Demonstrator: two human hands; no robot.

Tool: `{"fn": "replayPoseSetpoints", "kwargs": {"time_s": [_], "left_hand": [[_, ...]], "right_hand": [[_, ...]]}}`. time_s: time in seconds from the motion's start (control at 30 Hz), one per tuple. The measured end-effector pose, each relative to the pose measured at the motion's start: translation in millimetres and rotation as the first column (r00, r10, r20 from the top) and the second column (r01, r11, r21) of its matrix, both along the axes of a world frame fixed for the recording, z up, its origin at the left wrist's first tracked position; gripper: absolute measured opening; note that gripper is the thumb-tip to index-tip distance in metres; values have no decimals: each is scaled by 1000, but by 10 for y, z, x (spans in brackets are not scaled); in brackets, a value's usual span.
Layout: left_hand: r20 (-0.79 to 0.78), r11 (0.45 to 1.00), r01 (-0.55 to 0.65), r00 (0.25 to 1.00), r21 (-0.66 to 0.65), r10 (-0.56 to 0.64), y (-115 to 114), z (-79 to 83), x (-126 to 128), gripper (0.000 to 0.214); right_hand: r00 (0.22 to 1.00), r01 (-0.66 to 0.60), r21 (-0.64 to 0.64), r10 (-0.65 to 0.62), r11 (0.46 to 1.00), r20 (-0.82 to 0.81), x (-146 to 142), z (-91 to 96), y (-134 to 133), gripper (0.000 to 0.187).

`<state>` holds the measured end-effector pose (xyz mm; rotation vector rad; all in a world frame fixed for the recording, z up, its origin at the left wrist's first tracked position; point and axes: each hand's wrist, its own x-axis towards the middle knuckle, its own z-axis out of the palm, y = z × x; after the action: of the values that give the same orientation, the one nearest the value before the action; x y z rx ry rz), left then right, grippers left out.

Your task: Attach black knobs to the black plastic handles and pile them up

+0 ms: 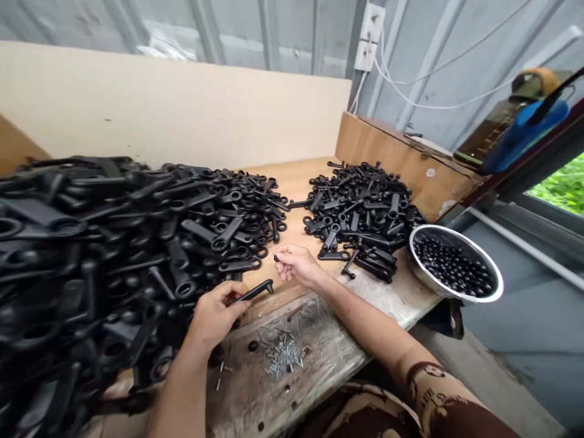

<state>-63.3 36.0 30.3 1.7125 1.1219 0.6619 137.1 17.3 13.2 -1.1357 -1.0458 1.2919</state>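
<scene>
grey corrugated metal wall (241,36) at the back, pale board (205,112) standing in front of it, wooden bench (292,176) below with a worn, plastic-covered front strip (337,331). left hand (219,310) holds a black handle (253,292) between thumb and fingers, closed around one end; the bent end sticks out free to the right, over the front part of the bench. right hand (294,264) is just beyond that bent end, apart from it, fingers pinched narrow on a small dark piece (276,258), roundish, mostly hidden by the fingertips, so exact shape can't be told.

left side: big heap of black crank-like parts (228,234) with ringed ends, reaching close to the left hand. right side, past the right hand: smaller pile of similar black parts (360,210), some with little knobs on. metal bowl (498,286) at the bench's right edge, full of shiny black balls (451,261). small silver screws (286,356) scattered in a loose cluster in front of the hands, a few strays nearer the left forearm.

far right: wooden panel (387,149) behind the pile, bottle (488,131) next to something blue, white sockets (370,36) with cables on the wall.
</scene>
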Motion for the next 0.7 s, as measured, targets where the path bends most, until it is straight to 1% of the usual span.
{"fn": "replayPoseSetpoints", "kwargs": {"time_s": [0.03, 0.07, 0.1, 0.13, 0.2, 0.27, 0.33, 0.4, 0.47, 0.5, 0.53, 0.57, 0.63, 0.7], "left_hand": [[-44, 998, -10, 999, 66, 13, -3, -38, 29, 13], [-67, 992, -16, 997, 121, 24, -6, -81, 57, 12], [-67, 988, -25, 997, 152, 36, -10, -126, 81, 10], [-46, 988, -47, 997, 150, 54, -13, -172, 100, 11], [28, 990, -125, 992, 59, 124, -16, -256, 126, 15], [121, 973, -214, 967, -83, 223, -17, -306, 150, 22], [226, 940, -276, 921, -200, 318, -31, -308, 197, 29], [355, 908, -311, 846, -280, 399, -76, -264, 280, 40], [494, 889, -295, 748, -349, 442, -155, -202, 389, 57], [556, 889, -258, 704, -379, 441, -200, -176, 445, 63], [607, 891, -213, 667, -402, 433, -243, -156, 497, 62], [638, 893, -164, 646, -420, 419, -278, -143, 542, 56], [672, 896, -61, 640, -440, 374, -322, -135, 600, 35], [689, 899, -15, 637, -437, 346, -342, -134, 619, 22]], "right_hand": [[988, 11, 40, -5, 999, -156, -2, -4, -27, 21], [963, 19, 84, 4, 996, -271, -11, -6, -51, 21], [942, 13, 124, 30, 992, -333, -23, -5, -71, 21], [928, -10, 152, 66, 988, -366, -37, -5, -88, 20], [906, -120, 168, 177, 978, -385, -66, -8, -113, 19], [872, -231, 143, 270, 962, -408, -93, -23, -126, 19], [844, -258, 95, 273, 961, -462, -120, -37, -132, 18], [823, -208, 45, 200, 977, -532, -151, -24, -146, 17], [794, -146, 22, 130, 989, -594, -185, 27, -181, 14], [777, -116, 18, 102, 993, -621, -200, 62, -205, 13], [762, -85, 13, 73, 996, -644, -214, 98, -231, 13], [751, -54, 4, 43, 999, -659, -226, 132, -255, 12], [750, 4, -8, -8, 1000, -661, -253, 178, -289, 10], [773, 26, 3, -19, 1000, -634, -298, 190, -310, 8]]}}
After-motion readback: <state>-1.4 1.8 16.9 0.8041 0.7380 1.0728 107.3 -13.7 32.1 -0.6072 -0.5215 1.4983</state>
